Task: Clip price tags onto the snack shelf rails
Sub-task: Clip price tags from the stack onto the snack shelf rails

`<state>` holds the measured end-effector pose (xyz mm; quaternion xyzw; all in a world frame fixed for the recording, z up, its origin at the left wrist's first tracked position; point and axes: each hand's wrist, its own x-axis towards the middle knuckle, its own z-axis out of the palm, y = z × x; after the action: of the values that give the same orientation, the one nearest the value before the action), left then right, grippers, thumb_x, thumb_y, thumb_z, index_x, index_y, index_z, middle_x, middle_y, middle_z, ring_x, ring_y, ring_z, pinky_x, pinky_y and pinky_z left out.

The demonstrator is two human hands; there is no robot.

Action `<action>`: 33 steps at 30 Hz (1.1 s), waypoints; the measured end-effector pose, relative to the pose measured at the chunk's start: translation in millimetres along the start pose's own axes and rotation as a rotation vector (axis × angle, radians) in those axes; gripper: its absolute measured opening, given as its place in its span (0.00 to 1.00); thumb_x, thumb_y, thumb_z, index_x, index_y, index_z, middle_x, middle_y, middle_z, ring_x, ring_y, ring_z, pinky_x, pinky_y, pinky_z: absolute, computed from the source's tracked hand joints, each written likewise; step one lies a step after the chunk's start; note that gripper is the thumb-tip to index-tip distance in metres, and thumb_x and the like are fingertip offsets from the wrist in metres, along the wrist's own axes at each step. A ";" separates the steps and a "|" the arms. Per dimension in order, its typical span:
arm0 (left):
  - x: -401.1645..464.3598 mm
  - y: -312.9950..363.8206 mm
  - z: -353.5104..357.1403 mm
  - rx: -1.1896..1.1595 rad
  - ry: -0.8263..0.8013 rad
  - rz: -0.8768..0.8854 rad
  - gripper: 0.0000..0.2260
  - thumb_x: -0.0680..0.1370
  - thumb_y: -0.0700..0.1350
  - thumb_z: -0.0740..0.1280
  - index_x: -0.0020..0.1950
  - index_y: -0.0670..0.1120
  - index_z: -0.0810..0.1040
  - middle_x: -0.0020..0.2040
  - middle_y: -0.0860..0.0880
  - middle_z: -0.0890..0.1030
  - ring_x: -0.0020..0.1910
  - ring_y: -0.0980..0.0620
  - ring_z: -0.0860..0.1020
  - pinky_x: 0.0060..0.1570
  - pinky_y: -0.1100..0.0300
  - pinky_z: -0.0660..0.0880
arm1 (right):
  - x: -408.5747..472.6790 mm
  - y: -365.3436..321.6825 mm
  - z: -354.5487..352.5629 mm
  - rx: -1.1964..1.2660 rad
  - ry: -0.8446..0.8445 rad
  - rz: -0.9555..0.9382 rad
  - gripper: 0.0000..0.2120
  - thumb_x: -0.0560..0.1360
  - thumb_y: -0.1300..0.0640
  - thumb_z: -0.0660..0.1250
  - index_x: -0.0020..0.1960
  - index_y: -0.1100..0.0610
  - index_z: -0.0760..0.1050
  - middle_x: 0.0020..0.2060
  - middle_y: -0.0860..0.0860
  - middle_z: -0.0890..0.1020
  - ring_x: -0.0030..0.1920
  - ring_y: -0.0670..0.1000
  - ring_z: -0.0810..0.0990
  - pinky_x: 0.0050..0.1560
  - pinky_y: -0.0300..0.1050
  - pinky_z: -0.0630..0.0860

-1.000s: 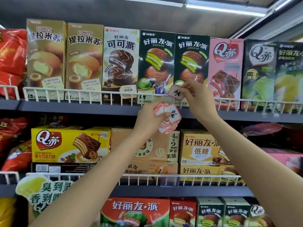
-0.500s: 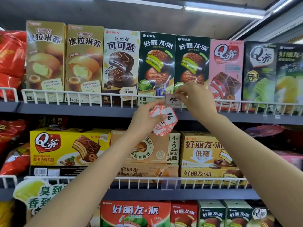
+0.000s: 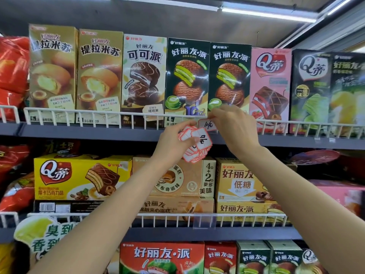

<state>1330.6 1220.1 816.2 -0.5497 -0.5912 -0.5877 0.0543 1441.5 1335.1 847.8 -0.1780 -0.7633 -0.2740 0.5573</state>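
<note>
Price tag meets the top rail

Right hand (image 3: 231, 125) fingers pinch a price tag (image 3: 207, 125) at the wire rail (image 3: 98, 113); just below, left hand (image 3: 173, 141) grips a tag stack (image 3: 197, 144).

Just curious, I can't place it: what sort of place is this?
Most likely a shop's snack aisle: boxed cakes stand behind white wire shelf rails, and the right hand holds a handwritten price tag at the rail.

A: Bright or dim?
B: Bright, lit by ceiling tube lights (image 3: 264, 11). Soft glare on the matcha pie boxes (image 3: 187, 80).
A: Sharp?
B: Slightly soft; shelf rails (image 3: 79, 112) bow at the edges
</note>
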 end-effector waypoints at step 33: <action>1.4 3.1 0.3 0.001 0.003 -0.028 0.20 0.74 0.40 0.70 0.65 0.50 0.75 0.56 0.48 0.80 0.53 0.50 0.80 0.53 0.53 0.79 | -13.1 6.0 0.2 0.210 -0.023 -0.143 0.09 0.69 0.67 0.71 0.49 0.65 0.82 0.47 0.60 0.82 0.45 0.61 0.81 0.40 0.50 0.78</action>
<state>1332.4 1220.2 819.1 -0.5404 -0.5991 -0.5889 0.0469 1448.9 1340.4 836.7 -0.0669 -0.8050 -0.2294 0.5430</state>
